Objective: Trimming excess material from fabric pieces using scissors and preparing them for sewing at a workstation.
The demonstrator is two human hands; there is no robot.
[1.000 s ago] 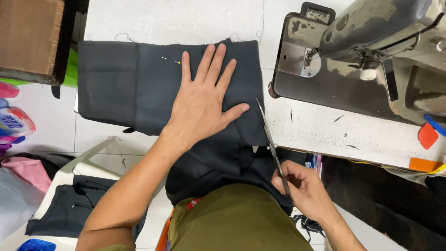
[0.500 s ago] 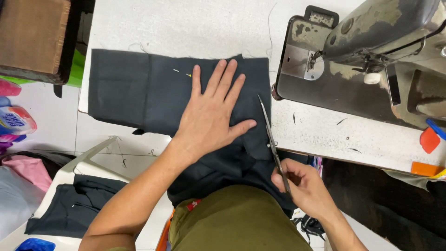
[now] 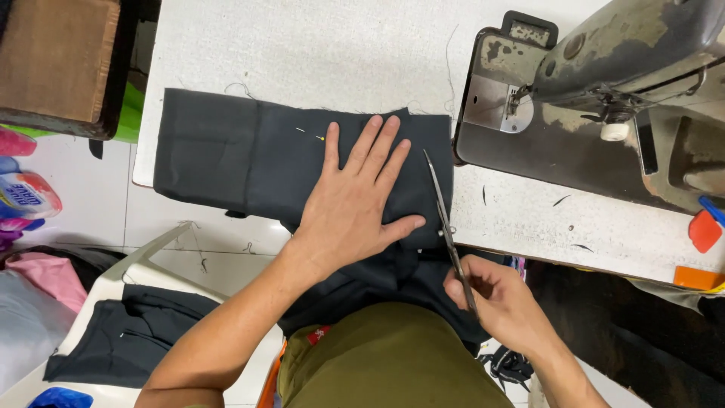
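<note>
A folded piece of black fabric lies on the white table and hangs over its near edge onto my lap. My left hand presses flat on the fabric's right part, fingers spread. A pin with a yellow head sticks in the fabric just left of my fingertips. My right hand grips the handles of long scissors, whose blades point away from me along the fabric's right edge, beside my left thumb.
A worn grey sewing machine fills the table's right side. A brown wooden box sits at upper left. More black cloth lies on a white stool at lower left, near pink fabric. Orange and red plastic pieces rest at the right edge.
The view has shifted, so the fabric and my left hand sit lower in the picture. The scissor blades have advanced slightly along the fabric's right edge.
</note>
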